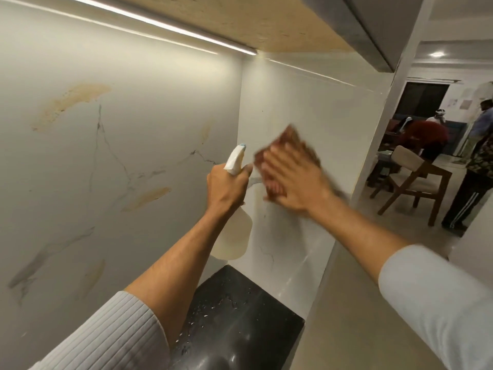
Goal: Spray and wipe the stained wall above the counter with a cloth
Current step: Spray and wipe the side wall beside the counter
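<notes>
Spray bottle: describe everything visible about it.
The spray bottle looks like pale, cream-tinted translucent plastic, with a white trigger head and a light blue nozzle tip. The left hand grips its neck, holding it upright off the counter, nozzle aimed at the wall corner. Its rounded body hangs below the fist. Liquid level cannot be judged.

No text, label or number is legible.

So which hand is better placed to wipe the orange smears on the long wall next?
Right, probably: the right hand already presses the cloth flat to the wall, while the left hand grips the spray bottle.
</notes>
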